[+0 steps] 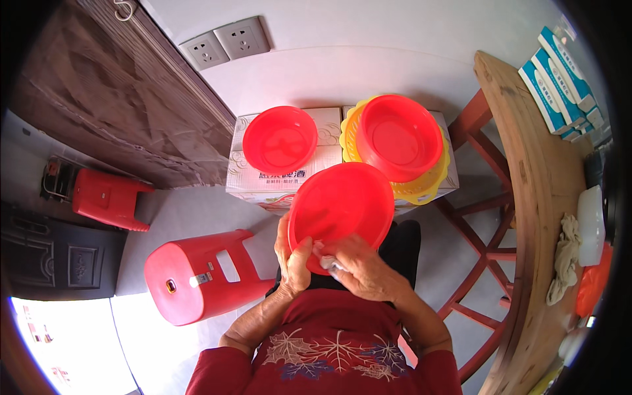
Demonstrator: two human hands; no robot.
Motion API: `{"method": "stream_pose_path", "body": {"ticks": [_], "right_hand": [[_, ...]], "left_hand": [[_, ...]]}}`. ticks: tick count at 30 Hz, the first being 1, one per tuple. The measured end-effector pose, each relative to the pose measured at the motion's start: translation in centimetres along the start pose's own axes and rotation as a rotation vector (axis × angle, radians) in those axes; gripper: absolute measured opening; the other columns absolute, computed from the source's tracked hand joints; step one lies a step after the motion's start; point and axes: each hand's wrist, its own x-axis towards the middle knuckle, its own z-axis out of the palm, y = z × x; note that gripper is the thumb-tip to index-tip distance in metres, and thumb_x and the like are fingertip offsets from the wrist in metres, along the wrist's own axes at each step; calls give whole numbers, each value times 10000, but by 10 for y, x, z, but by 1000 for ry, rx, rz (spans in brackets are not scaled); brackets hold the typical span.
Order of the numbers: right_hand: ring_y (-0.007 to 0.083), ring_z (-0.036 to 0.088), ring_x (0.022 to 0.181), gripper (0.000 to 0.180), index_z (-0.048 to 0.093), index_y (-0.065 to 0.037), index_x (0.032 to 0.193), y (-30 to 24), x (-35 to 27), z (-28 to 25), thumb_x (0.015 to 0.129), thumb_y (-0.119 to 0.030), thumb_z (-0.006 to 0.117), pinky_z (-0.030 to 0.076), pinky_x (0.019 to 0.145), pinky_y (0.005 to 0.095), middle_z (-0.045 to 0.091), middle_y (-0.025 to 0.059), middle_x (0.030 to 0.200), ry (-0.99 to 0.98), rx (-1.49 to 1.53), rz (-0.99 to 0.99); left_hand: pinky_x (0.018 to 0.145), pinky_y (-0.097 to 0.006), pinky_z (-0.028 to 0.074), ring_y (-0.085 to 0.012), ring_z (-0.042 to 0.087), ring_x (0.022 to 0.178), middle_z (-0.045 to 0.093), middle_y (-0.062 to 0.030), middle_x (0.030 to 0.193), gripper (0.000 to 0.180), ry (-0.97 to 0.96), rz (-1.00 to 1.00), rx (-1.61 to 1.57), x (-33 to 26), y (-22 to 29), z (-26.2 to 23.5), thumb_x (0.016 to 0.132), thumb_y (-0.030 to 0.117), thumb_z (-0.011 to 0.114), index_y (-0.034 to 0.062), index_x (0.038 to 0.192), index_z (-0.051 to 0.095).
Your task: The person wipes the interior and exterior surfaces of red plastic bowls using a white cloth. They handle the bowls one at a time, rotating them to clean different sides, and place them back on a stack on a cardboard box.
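Observation:
A red plastic bowl (343, 207) is held in front of my body, its inside facing up. My left hand (293, 261) grips its near left rim, thumb over the edge. In my right hand (366, 268) is a crumpled white cloth or tissue (329, 261), pressed against the near rim. Beyond the held bowl, another red bowl (280, 139) sits on a white printed carton (245, 181) at the left. To its right, a third red bowl (399, 137) rests in a yellow openwork basket (434, 182) on a carton.
A red plastic stool (178, 284) stands to my left, with a second red stool (105, 197) farther off. Along the right runs a wooden table (526, 158) on red legs, bearing stacked blue-and-white boxes (559, 82) and a beige cloth (565, 260). A brown curtain (118, 92) hangs at left.

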Motion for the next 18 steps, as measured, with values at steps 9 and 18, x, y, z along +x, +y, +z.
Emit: {"method": "stream_pose_path", "body": {"ticks": [9,18], "right_hand": [[254,529,805,251,597,-22,928,16,7,-17,771,-196,685,449,672,351,525,84,799,323,-869,147],[336,600,937,387,514,10,1134,-24,6,27,775,-1,658,497,813,396,574,178,1047,380,265,136]], "left_hand": [[955,-346,380,-191,493,1064,547,-117,1145,612,-85,124,135,-1,14,15,740,187,570,-23,1290,402],[855,-329,445,-177,534,950,581,-122,1053,539,10,-50,164,1,11,9,774,184,540,-24,1260,437]]}}
